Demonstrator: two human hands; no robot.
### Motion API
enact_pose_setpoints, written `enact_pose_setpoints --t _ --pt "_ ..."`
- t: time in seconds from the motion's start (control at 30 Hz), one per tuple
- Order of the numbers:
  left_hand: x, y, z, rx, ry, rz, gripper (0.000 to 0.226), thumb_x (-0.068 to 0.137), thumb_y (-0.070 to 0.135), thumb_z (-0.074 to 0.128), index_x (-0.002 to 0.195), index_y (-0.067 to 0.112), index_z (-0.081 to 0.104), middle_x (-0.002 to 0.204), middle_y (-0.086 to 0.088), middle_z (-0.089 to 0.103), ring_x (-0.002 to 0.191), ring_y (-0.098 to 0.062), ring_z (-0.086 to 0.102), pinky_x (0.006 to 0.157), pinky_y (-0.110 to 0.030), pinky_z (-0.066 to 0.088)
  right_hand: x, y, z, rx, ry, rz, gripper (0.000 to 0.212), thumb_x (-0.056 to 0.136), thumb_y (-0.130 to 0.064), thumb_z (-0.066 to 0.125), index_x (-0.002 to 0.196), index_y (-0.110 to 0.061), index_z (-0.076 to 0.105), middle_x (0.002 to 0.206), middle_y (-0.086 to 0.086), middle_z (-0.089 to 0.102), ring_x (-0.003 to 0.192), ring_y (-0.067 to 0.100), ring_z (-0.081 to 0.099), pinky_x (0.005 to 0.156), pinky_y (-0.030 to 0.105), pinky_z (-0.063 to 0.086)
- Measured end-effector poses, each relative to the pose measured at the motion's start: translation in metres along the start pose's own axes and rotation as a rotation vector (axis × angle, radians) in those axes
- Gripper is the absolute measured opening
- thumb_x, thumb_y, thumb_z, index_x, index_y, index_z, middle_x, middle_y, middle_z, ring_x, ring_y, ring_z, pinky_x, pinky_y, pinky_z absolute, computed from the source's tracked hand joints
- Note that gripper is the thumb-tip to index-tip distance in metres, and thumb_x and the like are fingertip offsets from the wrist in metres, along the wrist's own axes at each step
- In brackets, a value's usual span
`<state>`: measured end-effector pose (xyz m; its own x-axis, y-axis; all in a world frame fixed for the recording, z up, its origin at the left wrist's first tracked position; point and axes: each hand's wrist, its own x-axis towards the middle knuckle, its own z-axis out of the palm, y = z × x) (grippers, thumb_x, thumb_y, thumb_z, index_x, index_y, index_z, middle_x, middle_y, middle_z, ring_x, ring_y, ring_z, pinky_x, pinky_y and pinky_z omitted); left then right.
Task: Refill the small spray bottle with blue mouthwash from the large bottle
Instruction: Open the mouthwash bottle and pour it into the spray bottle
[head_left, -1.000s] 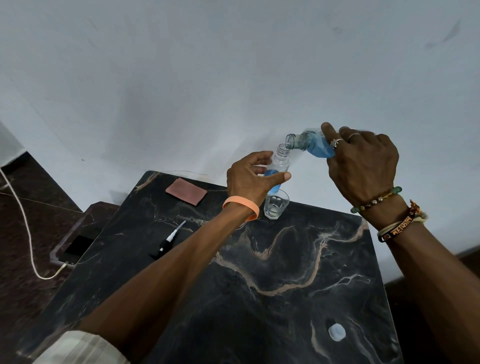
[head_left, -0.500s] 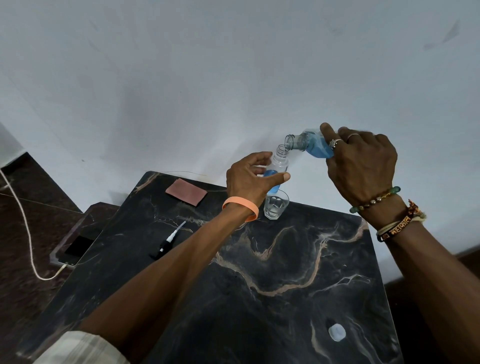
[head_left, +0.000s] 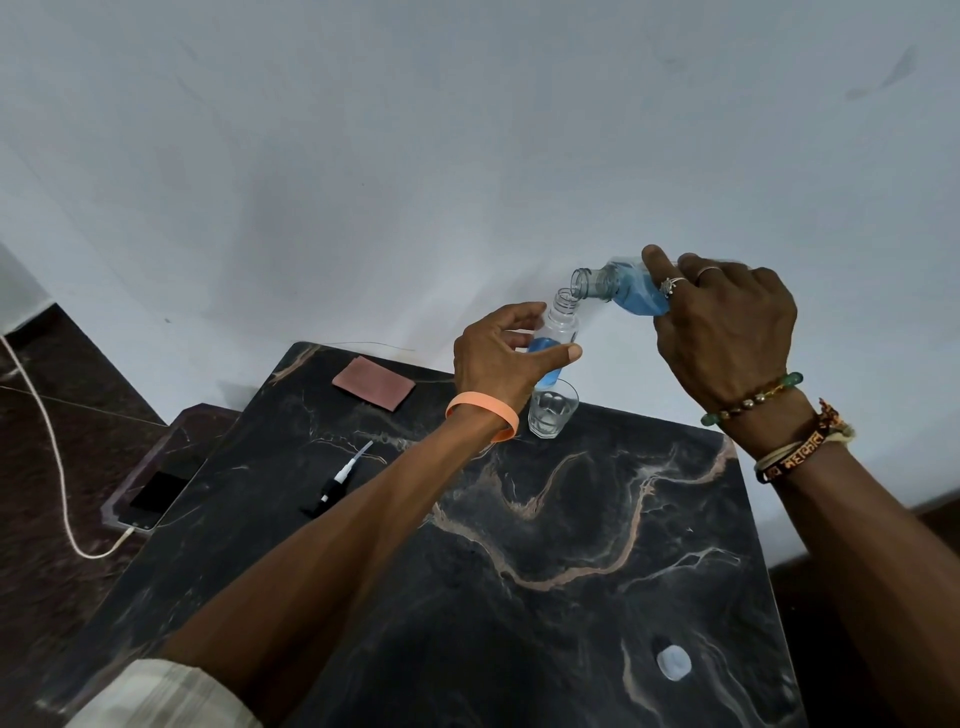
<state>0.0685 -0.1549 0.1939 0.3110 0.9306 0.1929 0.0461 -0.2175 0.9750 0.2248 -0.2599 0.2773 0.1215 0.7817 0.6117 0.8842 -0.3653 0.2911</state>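
Observation:
My left hand (head_left: 498, 358) grips the small clear spray bottle (head_left: 557, 332) upright above the table's far edge; blue liquid fills its lower half and its neck is uncapped. My right hand (head_left: 727, 332) holds the large bottle (head_left: 618, 291) tipped sideways, with its open mouth just over the small bottle's neck. Blue mouthwash pools in the large bottle's lower side. The black spray pump with its white tube (head_left: 335, 486) lies on the table to the left. A pale round cap (head_left: 674, 662) rests near the front right.
A small clear glass (head_left: 552, 413) stands on the black marble table (head_left: 519, 571) right under the small bottle. A reddish-brown pad (head_left: 374, 383) lies at the back left. A phone (head_left: 156, 491) on a white cable (head_left: 57, 457) sits lower at left. A white wall rises behind.
The large bottle's mouth has sunk slightly closer to the small bottle's neck. Both hands otherwise hold about the same place.

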Motion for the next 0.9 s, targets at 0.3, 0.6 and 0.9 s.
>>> enact_pose_setpoints --t 0.3,0.6,0.9 --pt "-0.0002 0.0003 -0.0013 -0.012 -0.001 0.001 0.057 0.058 0.036 0.090 0.110 0.022 0.070 0.103 0.012 0.070 0.081 0.003 0.065 0.064 -0.007 0.050 -0.0006 0.0000 0.0001 0.006 0.016 -0.006 0.053 0.081 -0.008 0.062 0.134 -0.011 0.056 0.112 0.020 0.067 0.095 0.042 0.063 0.075 0.043 0.046" --pt "-0.0004 0.0011 -0.0008 -0.013 -0.006 0.004 0.056 0.059 0.035 0.090 0.109 0.024 0.069 0.097 0.017 0.067 0.079 0.010 0.063 0.061 -0.005 0.048 0.0001 0.0002 -0.0016 0.000 0.008 -0.006 0.053 0.082 -0.009 0.063 0.134 -0.011 0.056 0.112 0.020 0.067 0.096 0.042 0.063 0.076 0.043 0.046" --pt "-0.0016 0.0008 -0.0028 -0.012 0.002 0.009 0.056 0.058 0.036 0.090 0.109 0.024 0.070 0.096 0.019 0.066 0.078 0.010 0.063 0.062 -0.005 0.049 0.0005 -0.0008 -0.0015 -0.002 0.011 -0.003 0.052 0.084 -0.009 0.062 0.135 -0.012 0.055 0.113 0.020 0.067 0.097 0.043 0.063 0.077 0.044 0.046"
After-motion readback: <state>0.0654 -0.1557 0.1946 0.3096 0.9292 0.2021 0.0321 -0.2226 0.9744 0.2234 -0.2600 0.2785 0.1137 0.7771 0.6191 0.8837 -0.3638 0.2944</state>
